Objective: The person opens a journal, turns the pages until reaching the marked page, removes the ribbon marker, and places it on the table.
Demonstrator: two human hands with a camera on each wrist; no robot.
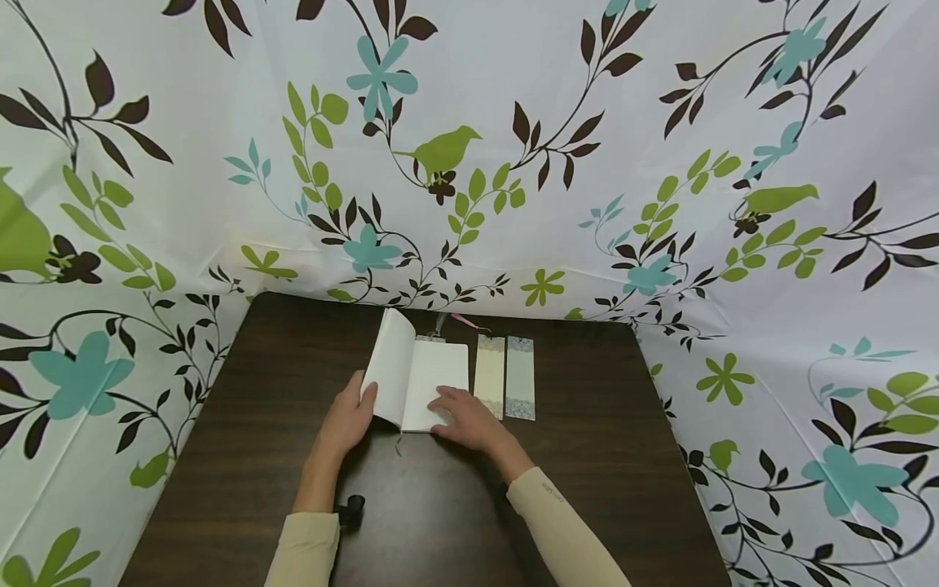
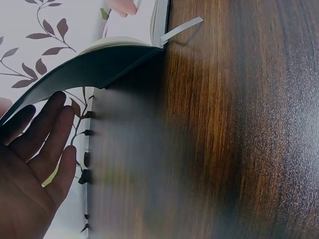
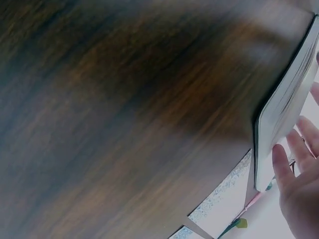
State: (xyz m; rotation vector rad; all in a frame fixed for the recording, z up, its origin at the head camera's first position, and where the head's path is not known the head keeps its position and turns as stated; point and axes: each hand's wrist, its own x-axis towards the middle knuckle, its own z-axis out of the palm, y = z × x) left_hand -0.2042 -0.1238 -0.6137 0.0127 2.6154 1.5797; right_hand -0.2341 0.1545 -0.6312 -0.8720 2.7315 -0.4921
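Lying open on the table (image 1: 601, 473), the notebook (image 1: 443, 363) has its left side (image 1: 391, 359), not yet flat, pinched by the left hand (image 1: 348, 417), the right hand (image 1: 469, 419) resting loosely on the right page (image 1: 433, 371).

1. Your left arm (image 1: 319, 481) reaches forward, its pale sleeve (image 1: 302, 548) ending short of the wrist.
2. Your left hand (image 1: 348, 417) pinches, thumb (image 1: 368, 396) set opposite nearly straight fingers (image 2: 56, 137).
3. Your right arm (image 1: 511, 456) slants forward and inward, sleeved likewise.
4. Your right hand (image 1: 469, 420) lies back uppermost, its fingers spread and lightly bent.
5. Your hands stand apart, near each other.
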